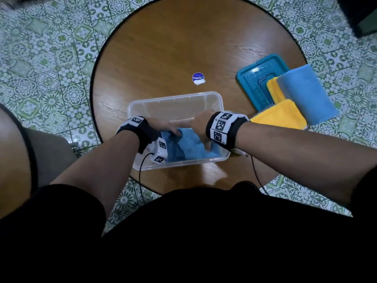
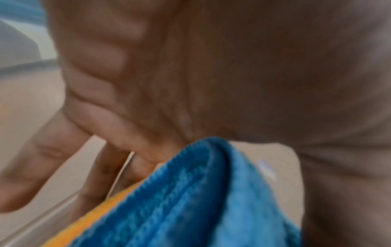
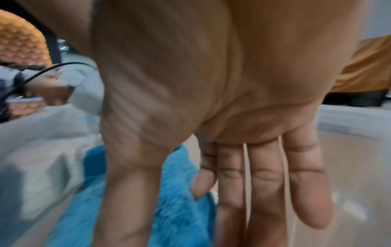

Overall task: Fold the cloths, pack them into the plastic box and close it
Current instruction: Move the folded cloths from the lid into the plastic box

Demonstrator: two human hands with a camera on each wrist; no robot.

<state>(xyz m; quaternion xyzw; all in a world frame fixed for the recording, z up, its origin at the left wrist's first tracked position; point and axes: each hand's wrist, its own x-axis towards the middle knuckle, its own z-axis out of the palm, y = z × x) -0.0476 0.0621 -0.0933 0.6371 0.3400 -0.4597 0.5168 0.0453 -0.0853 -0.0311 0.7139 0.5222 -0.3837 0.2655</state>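
Cloths are the matter here: one blue cloth (image 1: 189, 144), a plush, fuzzy microfibre, lies crumpled in the near half of the plastic box (image 1: 175, 103). In the left wrist view its ribbed hem bunches up against the palm, with an orange edge showing just beneath it. The box is a clear, thin-walled rectangle with rounded corners, its long axis running 9 to 3 o'clock across the near part of the round wooden table (image 1: 183, 37), whose top shows a brown grain and a dark rim.

Both hands are down inside the box on the cloth. The left hand (image 1: 163, 125) presses at the 9 o'clock side, fingers spread and fairly straight. The right hand (image 1: 199, 124) presses at the 3 o'clock side, four fingers straight and close together, thumb apart on the blue pile. Neither hand pinches anything.

At 2 o'clock the teal lid (image 1: 257, 78) lies flat, a moulded plastic rectangle with embossed ribs. Partly on it rest two folded yellow cloths (image 1: 279, 117) and a folded light-blue cloth (image 1: 306, 92), its long axis angled toward 4 o'clock.

Near the table's centre sits a round blue sticker (image 1: 198, 78) reading "ClayGO". Green-and-white patterned tiles (image 1: 51, 58) cover the floor.
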